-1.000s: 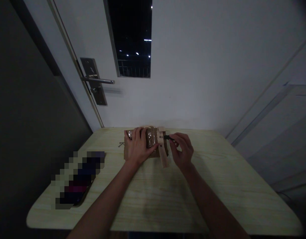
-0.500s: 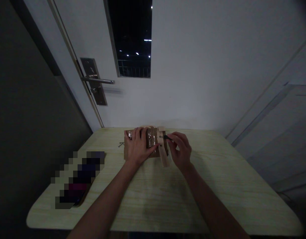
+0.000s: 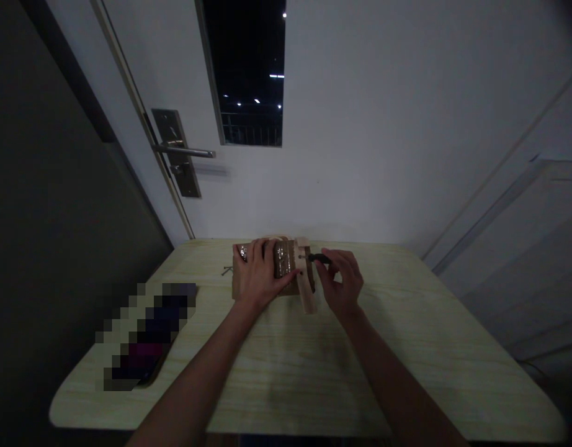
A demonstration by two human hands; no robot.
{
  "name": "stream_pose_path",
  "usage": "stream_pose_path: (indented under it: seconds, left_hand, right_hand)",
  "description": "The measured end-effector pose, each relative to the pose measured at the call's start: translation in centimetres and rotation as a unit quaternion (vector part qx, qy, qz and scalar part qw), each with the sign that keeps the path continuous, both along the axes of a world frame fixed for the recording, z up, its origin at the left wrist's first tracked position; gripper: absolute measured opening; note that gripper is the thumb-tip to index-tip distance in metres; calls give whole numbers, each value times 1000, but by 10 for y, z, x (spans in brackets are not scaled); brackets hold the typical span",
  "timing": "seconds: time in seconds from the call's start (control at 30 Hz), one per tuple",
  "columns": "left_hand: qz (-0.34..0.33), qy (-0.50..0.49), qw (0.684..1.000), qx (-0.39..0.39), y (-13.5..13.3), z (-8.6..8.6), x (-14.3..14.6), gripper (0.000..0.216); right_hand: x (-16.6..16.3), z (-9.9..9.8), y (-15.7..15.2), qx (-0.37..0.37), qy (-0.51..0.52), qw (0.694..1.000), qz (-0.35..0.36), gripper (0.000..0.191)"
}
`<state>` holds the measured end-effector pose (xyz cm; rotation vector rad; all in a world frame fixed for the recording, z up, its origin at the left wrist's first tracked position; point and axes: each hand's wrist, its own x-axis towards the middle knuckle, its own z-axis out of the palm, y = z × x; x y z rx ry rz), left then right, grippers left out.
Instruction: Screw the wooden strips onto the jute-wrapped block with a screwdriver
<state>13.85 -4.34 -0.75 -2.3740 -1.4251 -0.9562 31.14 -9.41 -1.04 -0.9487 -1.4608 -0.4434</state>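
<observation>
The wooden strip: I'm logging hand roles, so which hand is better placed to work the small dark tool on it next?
Right. The right hand grips the dark tool, its tip at the wooden strip; the left hand lies flat on the brown block, probably steadying it.

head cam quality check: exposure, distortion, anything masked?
Head view: dim, underexposed, corners vignetted; wide-angle distortion bends the door edge; a pixelated patch masks something on the table; left hand on the wooden block and right hand pinching a small dark tool are reasonably sharp, but shadowed detail there is lost.
</observation>
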Motion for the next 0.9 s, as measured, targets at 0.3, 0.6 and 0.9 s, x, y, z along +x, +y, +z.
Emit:
stream_pose_path:
  seconds: [0.3,0.6,0.9]
  left_hand:
    - [2,8,1000,5,-1,2,0,77]
    - [3,4,1000,8,0,-1,0,76]
    - [2,3,1000,11,0,-1,0,77]
  right_hand:
    - [-1,2,-3,-26,-31,998,57,47]
    - [1,0,-1,-24,-5,999,22,28]
    - [1,0,0,-32,-27,998,51,42]
